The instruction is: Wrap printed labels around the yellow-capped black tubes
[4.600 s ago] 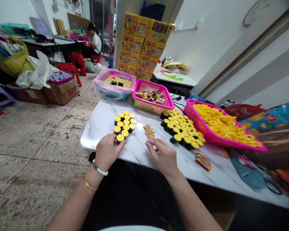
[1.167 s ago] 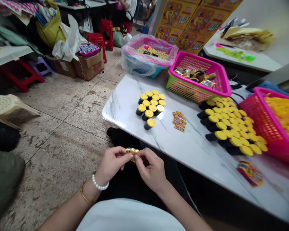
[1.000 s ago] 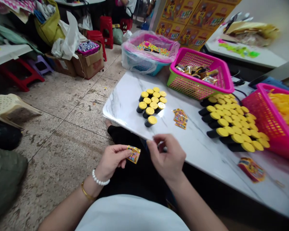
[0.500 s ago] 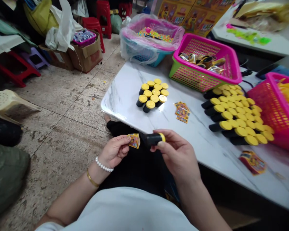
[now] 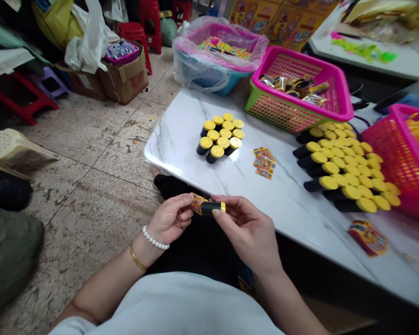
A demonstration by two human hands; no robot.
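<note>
My left hand pinches a printed orange label sleeve over my lap. My right hand grips a small black tube with a yellow cap, lying sideways. The tube's black end meets the sleeve's opening; how far it is inside I cannot tell. On the marble-patterned table stands a cluster of yellow-capped black tubes. To their right lie several flat labels. A larger group of capped tubes stands farther right, with a stack of labels nearer me.
A pink and green basket of wrapped pieces sits at the table's back. Beside it, a plastic-lined basket holds colourful small pieces. Another pink basket stands at the right. Cardboard boxes and stools are on the floor.
My right hand has moved left, bringing the tube from apart to the label sleeve's opening. My left hand still pinches the sleeve and has shifted slightly right.
</note>
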